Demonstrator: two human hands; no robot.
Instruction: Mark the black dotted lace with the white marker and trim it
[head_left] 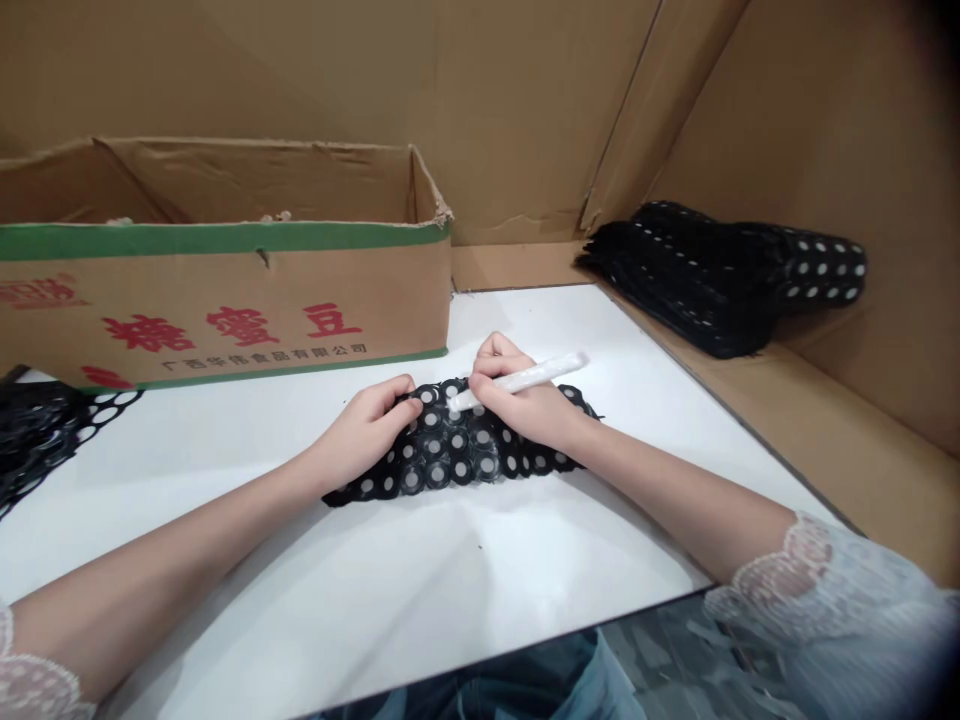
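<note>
A black sheet with rows of pale round discs [436, 445] lies on the white table in front of me. My left hand [375, 420] pinches its upper left edge between thumb and fingers. In my right hand [517, 395] is a white pen-like stick [544, 372], slanting with its lower end against one of the discs near the sheet's upper edge. The heel of that hand rests over the sheet's right part and hides some of the discs.
A cardboard box [300, 290] with a green rim and red lettering stands behind on the left. Black netting with round holes [45, 430] lies at the left edge. A stack of black dotted sheets [712, 270] sits on the cardboard ledge at right. Cardboard walls [517, 120] enclose the table [420, 600].
</note>
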